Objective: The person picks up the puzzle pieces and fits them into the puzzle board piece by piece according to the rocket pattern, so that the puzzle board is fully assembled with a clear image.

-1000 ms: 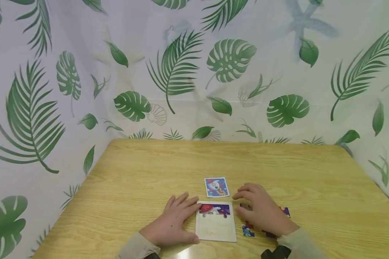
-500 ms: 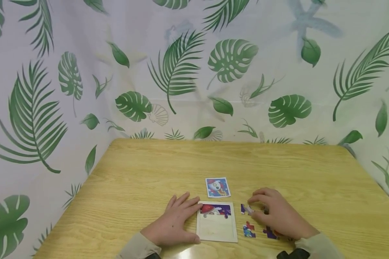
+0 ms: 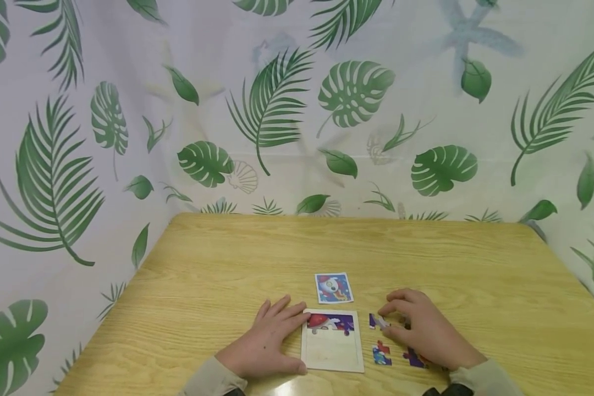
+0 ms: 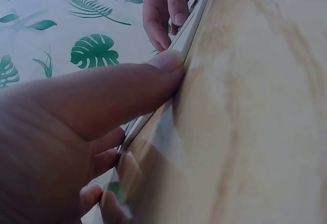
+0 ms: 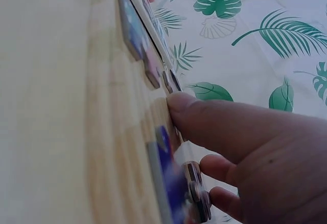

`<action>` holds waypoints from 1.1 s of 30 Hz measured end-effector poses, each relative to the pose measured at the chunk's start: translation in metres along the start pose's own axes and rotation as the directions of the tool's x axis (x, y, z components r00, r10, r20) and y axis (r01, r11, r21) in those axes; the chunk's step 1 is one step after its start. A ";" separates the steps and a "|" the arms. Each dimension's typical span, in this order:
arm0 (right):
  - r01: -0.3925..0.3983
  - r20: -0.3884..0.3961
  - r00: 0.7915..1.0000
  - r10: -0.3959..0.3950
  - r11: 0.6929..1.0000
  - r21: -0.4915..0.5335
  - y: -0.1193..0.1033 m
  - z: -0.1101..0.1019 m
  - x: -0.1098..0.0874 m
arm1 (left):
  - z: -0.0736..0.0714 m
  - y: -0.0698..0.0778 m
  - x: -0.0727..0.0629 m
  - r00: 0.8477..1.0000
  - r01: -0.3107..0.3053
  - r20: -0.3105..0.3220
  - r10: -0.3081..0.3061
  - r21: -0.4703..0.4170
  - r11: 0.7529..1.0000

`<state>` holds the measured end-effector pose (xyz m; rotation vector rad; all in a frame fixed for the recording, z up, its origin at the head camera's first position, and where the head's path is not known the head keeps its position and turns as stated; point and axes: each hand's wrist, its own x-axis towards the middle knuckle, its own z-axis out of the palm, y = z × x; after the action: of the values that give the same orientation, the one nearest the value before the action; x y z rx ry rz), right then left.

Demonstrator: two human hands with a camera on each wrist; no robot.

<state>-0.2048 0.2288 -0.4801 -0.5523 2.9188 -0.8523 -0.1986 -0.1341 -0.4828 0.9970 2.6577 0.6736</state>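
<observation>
My left hand (image 3: 264, 344) lies with spread fingers along the left side of a white-framed jigsaw tray (image 3: 333, 370), fingertips and thumb right at its edge. The top row of the tray holds purple and red puzzle pieces (image 3: 320, 321); its lower part shows bare board. To the right, my right hand (image 3: 423, 327) has its thumb and index finger at a purple and white puzzle piece (image 3: 373, 321), pinching it close to the table. In the right wrist view, the thumb (image 5: 186, 104) reaches down beside that piece, and the other fingers are curled behind.
A small picture card (image 3: 334, 287) of a cartoon rocket lies beyond the tray. Near the right hand are a blue and red puzzle piece (image 3: 381, 353) and a dark purple one (image 3: 413, 358), with more partly hidden under the palm. A leaf-print curtain (image 3: 287, 110) stands behind the wooden table (image 3: 237, 247).
My right hand has moved right, away from the tray's upper corner, and its thumb and index finger have come onto the purple and white puzzle piece. The left hand has stayed in place.
</observation>
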 end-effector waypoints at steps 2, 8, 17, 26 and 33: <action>0.005 -0.013 1.000 -0.005 1.000 -0.010 -0.001 0.001 -0.001 | 0.000 0.000 0.000 1.000 0.000 0.000 0.000 0.000 1.000; 0.018 -0.034 0.999 -0.019 0.999 -0.031 -0.003 0.001 -0.001 | 0.001 0.000 0.000 1.000 -0.005 -0.005 0.005 -0.009 1.000; 0.007 -0.045 0.999 -0.009 0.999 -0.039 -0.003 0.003 -0.001 | 0.000 0.000 -0.002 1.000 -0.015 -0.001 0.015 -0.006 1.000; 0.016 -0.069 0.997 -0.019 0.999 -0.047 -0.007 0.005 0.001 | -0.001 0.000 -0.001 1.000 -0.005 0.008 0.005 0.004 1.000; 0.012 -0.146 0.989 -0.013 1.000 -0.011 -0.012 0.008 0.001 | 0.001 -0.001 0.000 1.000 -0.003 0.009 0.003 0.006 1.000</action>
<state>-0.2006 0.2150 -0.4801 -0.5312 3.0552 -0.9172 -0.1986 -0.1341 -0.4840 1.0032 2.6532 0.6604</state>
